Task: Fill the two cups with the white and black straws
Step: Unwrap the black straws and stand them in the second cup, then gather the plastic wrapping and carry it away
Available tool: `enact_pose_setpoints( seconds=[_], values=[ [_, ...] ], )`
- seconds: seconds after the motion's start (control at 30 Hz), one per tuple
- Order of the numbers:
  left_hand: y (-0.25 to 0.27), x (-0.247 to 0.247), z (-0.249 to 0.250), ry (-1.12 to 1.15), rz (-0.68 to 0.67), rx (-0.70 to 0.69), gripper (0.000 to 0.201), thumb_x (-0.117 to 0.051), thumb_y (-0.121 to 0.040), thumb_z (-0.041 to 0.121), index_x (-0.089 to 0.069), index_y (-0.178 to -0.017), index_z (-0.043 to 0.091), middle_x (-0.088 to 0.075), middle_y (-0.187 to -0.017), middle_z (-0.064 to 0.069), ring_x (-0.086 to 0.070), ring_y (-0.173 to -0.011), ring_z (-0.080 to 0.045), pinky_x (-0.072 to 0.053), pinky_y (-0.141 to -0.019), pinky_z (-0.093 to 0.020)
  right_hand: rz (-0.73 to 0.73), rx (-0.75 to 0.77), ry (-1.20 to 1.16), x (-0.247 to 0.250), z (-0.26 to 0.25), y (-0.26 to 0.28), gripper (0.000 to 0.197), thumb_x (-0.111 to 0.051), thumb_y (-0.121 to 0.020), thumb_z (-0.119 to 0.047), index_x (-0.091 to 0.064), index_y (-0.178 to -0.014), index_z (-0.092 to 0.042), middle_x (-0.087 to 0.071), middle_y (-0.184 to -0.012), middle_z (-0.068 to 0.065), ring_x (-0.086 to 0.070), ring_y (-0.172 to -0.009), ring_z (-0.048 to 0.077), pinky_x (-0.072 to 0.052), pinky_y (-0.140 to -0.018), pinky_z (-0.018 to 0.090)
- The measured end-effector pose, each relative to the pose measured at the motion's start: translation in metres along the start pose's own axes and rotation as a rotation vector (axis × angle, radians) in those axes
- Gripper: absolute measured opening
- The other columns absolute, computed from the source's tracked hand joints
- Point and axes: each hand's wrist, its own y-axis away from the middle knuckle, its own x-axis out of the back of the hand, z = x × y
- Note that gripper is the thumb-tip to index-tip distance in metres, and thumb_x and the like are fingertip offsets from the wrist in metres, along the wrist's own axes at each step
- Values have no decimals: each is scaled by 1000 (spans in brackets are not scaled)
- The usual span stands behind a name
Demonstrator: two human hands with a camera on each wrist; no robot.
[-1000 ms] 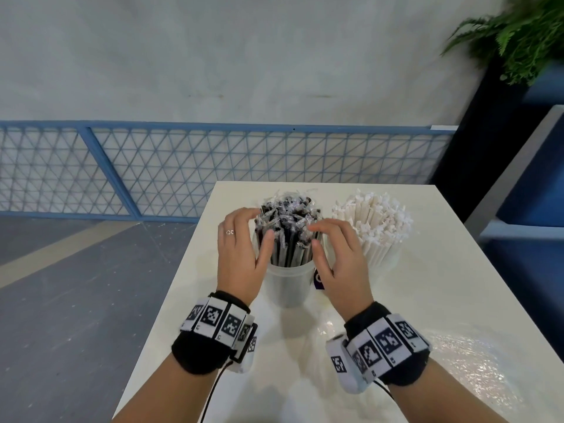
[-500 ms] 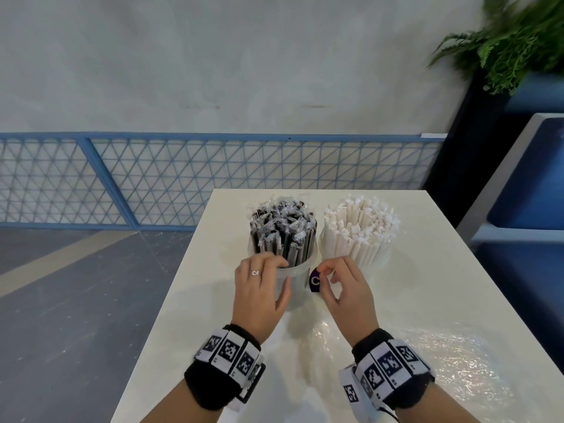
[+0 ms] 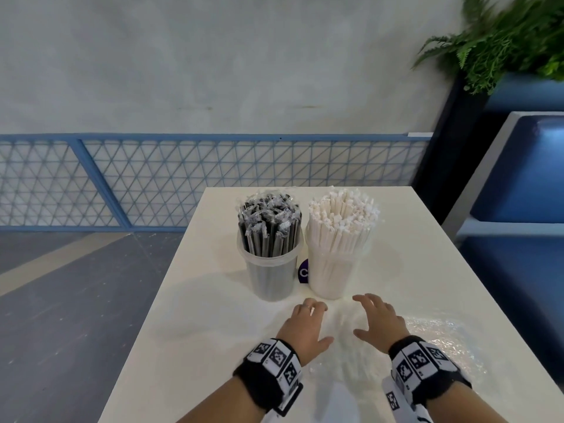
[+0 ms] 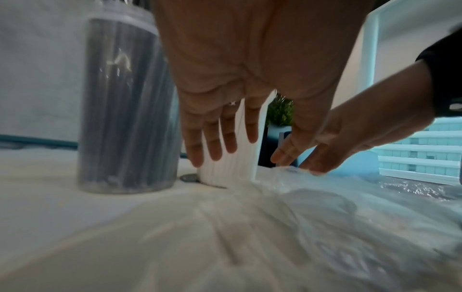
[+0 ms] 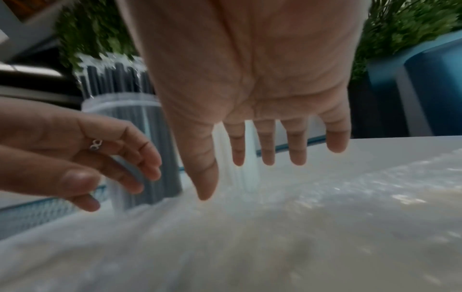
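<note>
Two clear cups stand side by side mid-table. The left cup (image 3: 271,276) is packed with wrapped black straws (image 3: 268,224). The right cup (image 3: 331,276) is packed with white straws (image 3: 343,215). Both hands hover palm-down over the table, just in front of the cups and touching neither. My left hand (image 3: 306,323) has relaxed fingers and wears a ring; my right hand (image 3: 377,320) is spread and empty. In the left wrist view the black-straw cup (image 4: 127,110) sits left of the fingers (image 4: 215,138). In the right wrist view the fingers (image 5: 267,144) hang straight with nothing held.
A small purple disc (image 3: 303,271) lies between the cups' bases. A clear crinkled plastic sheet (image 3: 442,340) lies on the white table (image 3: 213,300) at the near right. A blue mesh fence (image 3: 152,178) lies beyond; a fern planter (image 3: 503,41) and blue bench (image 3: 518,178) stand to the right.
Both hands left the black straws and the cup, dropped and pulled back toward me. They now hover empty over the table in front of the cups.
</note>
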Motion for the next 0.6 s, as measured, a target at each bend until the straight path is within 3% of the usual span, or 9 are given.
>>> enact_pose_setpoints(
  seconds=[0.1, 0.23, 0.3, 0.37, 0.4, 0.43, 0.5, 0.53, 0.6],
  values=[
    [-5, -18, 7, -11, -141, 89, 74, -56, -86, 45, -18, -142, 15, -13, -153, -8, -18, -139, -26, -32, -107, -48, -108, -39, 53, -9, 13, 0, 75, -58, -87, -37, -10, -146, -36, -1, -158, -5, -14, -144, 25, -25, -112, 48],
    [-6, -35, 16, 0, -250, 175, 90, -49, -80, 64, -11, -146, 17, 1, -158, -6, 4, -145, -25, -16, -112, -57, -133, -31, 46, -21, 25, 4, 68, -51, -93, -31, -9, -146, -37, -1, -158, -8, -17, -141, 24, -32, -110, 45],
    [-5, -37, 23, 3, -283, 203, 105, -34, -66, 84, -19, -144, 15, 2, -158, -5, 6, -145, -25, -14, -112, -59, -97, 0, 51, -24, 30, 5, 65, -47, -94, -23, -10, -146, -35, -4, -158, -8, -20, -139, 25, -35, -109, 37],
    [-5, -37, 29, 24, -286, 202, 124, -18, -40, 91, -28, -138, 16, 1, -158, -4, 8, -145, -25, -13, -111, -60, -72, 34, 74, -24, 34, 6, 67, -45, -94, -15, -7, -148, -31, -9, -157, -4, -26, -136, 25, -33, -109, 30],
    [-5, -38, 31, 37, -279, 200, 120, -20, -41, 91, -34, -134, 16, 0, -158, -4, 7, -145, -25, -13, -111, -59, -68, 50, 88, -23, 36, 6, 69, -45, -94, -14, -6, -148, -29, -11, -156, -2, -29, -134, 25, -33, -108, 28],
    [-7, -39, 32, 46, -270, 198, 104, -31, -53, 89, -40, -127, 17, -3, -158, -4, 6, -145, -24, -14, -111, -58, -69, 62, 97, -21, 37, 6, 71, -47, -93, -13, -5, -148, -28, -14, -155, 0, -32, -133, 25, -34, -107, 27],
    [-9, -41, 35, 86, -209, 186, 45, -55, -79, 57, -51, -107, 21, -12, -156, -4, -3, -145, -22, -17, -112, -53, -85, 78, 106, -19, 40, 3, 73, -51, -91, -14, -8, -148, -27, -19, -153, 3, -38, -130, 23, -38, -104, 26],
    [-10, -42, 36, 106, -156, 172, 22, -57, -82, 40, -53, -96, 24, -20, -152, -4, -14, -143, -21, -22, -111, -49, -99, 82, 103, -17, 42, 2, 73, -54, -90, -15, -11, -147, -27, -20, -151, 3, -41, -128, 22, -40, -102, 26],
    [-14, -42, 36, 126, -67, 135, 5, -58, -81, 22, -59, -86, 23, -39, -135, 0, -39, -128, -16, -35, -103, -38, -126, 77, 97, -16, 44, 2, 73, -61, -86, -20, -19, -144, -29, -22, -148, 3, -41, -127, 22, -43, -100, 30]
  ],
)
